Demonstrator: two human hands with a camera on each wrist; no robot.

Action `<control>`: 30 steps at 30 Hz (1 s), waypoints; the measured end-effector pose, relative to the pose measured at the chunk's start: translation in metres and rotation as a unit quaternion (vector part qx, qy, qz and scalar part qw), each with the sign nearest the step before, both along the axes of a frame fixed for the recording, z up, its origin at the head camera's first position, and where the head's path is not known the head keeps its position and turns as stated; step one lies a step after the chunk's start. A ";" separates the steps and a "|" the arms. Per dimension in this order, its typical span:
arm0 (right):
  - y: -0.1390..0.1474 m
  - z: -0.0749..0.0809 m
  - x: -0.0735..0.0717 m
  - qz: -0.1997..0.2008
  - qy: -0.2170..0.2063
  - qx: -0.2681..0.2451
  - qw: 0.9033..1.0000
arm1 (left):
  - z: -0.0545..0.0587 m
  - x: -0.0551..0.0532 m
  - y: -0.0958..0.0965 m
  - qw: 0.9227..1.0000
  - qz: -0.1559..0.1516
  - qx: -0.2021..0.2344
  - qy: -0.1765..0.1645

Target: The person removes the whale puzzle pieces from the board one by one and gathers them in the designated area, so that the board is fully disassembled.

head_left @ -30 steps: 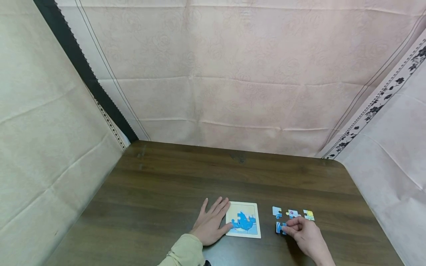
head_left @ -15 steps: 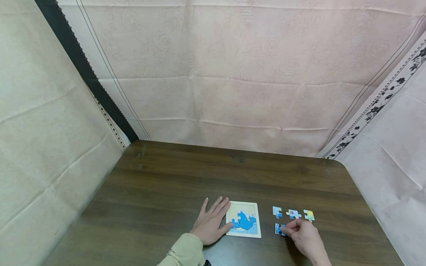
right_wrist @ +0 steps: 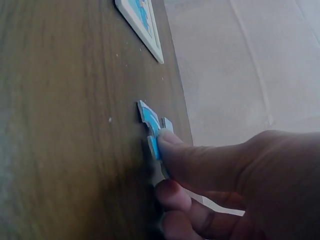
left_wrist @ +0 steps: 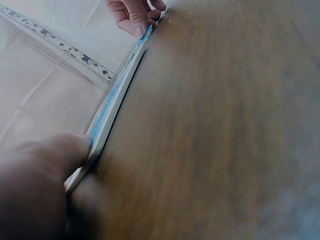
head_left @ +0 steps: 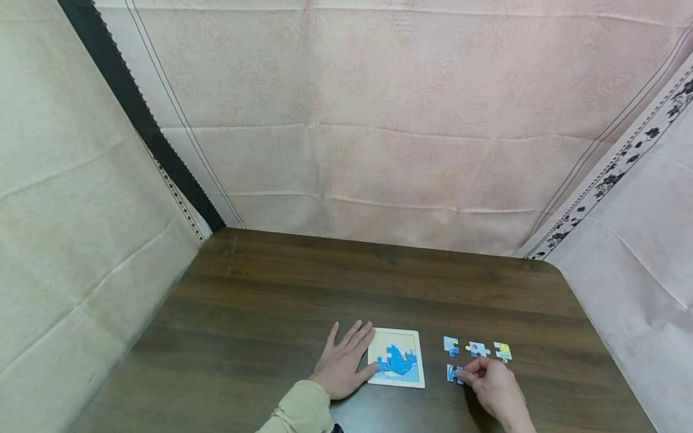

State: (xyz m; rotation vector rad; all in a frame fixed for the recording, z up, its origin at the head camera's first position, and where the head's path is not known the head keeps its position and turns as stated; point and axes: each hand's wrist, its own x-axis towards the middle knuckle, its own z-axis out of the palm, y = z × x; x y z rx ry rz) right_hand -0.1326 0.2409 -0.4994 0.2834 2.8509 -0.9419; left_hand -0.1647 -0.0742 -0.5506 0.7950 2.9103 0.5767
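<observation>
My left hand (head_left: 342,365) lies with straight fingers along the left edge of a square jigsaw frame (head_left: 397,331); the thumb reaches onto its lower left corner. A blue whale-like picture (head_left: 399,362) shows inside the frame. To the right, my right hand (head_left: 497,388) pinches a blue jigsaw piece (right_wrist: 149,118) between thumb and fingers, close over the table. The thumb covers one end of the piece. Just beyond it lie a blue-and-white piece (head_left: 451,344), a piece with a small purple mark (head_left: 477,349) and a yellow-patterned piece (head_left: 502,350).
The brown wooden table (head_left: 281,288) carries the frame and pieces near its front. Pale cloth (head_left: 390,120) hangs behind the table and at both sides, with a floral border (head_left: 612,174) at right.
My right hand has shifted slightly left and towards me with the blue jigsaw piece, opening a wider gap to the row of pieces. My left hand has stayed in place.
</observation>
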 end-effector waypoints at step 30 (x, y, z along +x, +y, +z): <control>0.000 -0.002 -0.002 -0.009 -0.025 0.008 1.000 | 0.000 0.000 0.000 1.000 0.004 -0.010 0.005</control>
